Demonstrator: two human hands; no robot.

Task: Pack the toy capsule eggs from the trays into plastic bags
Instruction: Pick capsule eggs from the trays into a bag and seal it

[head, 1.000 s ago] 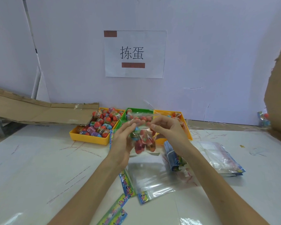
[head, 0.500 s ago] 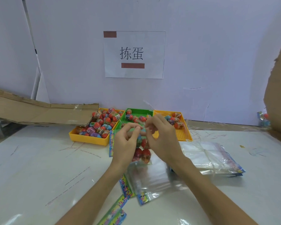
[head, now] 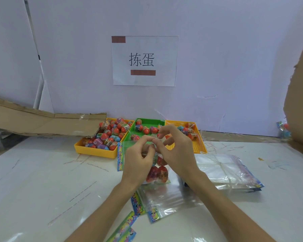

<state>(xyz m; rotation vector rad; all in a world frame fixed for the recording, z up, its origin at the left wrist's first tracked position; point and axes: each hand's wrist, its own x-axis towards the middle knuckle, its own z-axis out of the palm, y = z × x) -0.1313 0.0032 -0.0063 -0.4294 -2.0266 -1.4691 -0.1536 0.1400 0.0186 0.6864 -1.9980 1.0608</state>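
Now the left hand [head: 138,159] and right hand [head: 178,152] meet fingertip to fingertip, both pinching the mouth of a clear plastic bag of red capsule eggs [head: 157,173]. The bag hangs with its long axis straight down beneath them, toward the white tabletop [head: 42,180]. Closing it likely means pinching sideways along that top edge, and both hands are equally near.
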